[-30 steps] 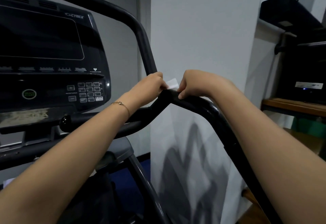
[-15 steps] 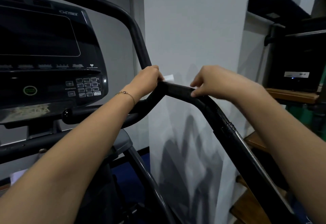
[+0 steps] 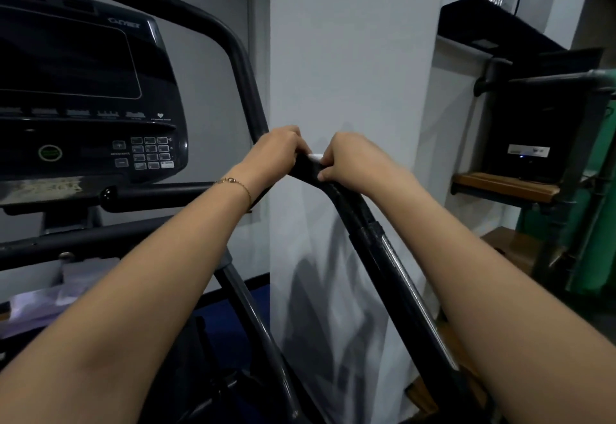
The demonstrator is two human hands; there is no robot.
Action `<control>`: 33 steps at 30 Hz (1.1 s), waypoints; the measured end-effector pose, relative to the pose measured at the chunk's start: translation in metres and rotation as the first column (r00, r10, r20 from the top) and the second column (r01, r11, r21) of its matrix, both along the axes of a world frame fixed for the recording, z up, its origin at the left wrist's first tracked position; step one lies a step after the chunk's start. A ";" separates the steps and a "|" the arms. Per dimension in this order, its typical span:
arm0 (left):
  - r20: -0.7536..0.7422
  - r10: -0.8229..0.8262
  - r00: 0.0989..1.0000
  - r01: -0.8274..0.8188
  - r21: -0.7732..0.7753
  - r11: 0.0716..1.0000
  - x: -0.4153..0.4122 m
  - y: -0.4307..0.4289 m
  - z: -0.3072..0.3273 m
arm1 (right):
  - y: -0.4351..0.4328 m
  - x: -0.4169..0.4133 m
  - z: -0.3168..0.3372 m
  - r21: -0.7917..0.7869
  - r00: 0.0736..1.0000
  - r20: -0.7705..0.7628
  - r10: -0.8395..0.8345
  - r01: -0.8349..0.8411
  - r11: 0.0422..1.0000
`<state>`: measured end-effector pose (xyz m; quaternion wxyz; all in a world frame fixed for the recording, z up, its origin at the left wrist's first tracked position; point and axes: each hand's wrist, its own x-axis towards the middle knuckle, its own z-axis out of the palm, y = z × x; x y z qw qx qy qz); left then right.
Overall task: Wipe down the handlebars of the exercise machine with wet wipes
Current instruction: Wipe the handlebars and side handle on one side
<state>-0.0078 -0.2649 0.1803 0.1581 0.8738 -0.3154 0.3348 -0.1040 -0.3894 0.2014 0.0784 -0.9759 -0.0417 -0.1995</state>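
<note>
A black handlebar (image 3: 376, 243) of the exercise machine rises from the lower right to a bend at mid-frame. My left hand (image 3: 278, 150) grips the bar at that bend, fingers curled over it. My right hand (image 3: 350, 160) grips the bar just to the right, almost touching the left. Between the two hands a small white piece of wet wipe (image 3: 315, 157) shows on top of the bar; most of it is hidden under the fingers. Which hand holds the wipe is not plain.
The machine's black console (image 3: 83, 96) with keypad stands at the left, with another curved bar (image 3: 213, 30) above it. A white wall column (image 3: 350, 56) is straight ahead. Dark shelves with wooden boards (image 3: 503, 186) and a green object stand at the right.
My right hand has slid back up the bar to the left, close against my left hand. The left hand has stayed at the bend.
</note>
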 end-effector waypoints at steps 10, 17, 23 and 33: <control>-0.089 -0.050 0.995 0.049 -0.014 0.999 0.023 0.019 0.003 | -0.007 0.004 -0.003 0.079 1.000 0.005 0.018 -0.018 0.997; -0.062 -0.064 0.996 0.058 -0.087 0.994 0.019 0.021 -0.006 | -0.005 0.002 0.000 0.119 0.999 0.009 0.042 -0.043 0.992; -0.135 0.021 0.991 -0.033 -0.087 0.996 -0.001 0.013 -0.002 | -0.011 -0.024 -0.013 0.107 0.993 0.119 0.009 -0.022 0.994; -0.097 0.049 0.994 -0.061 -0.125 0.990 -0.039 -0.001 -0.010 | -0.038 -0.071 -0.114 -0.136 0.897 0.418 0.143 -0.094 0.986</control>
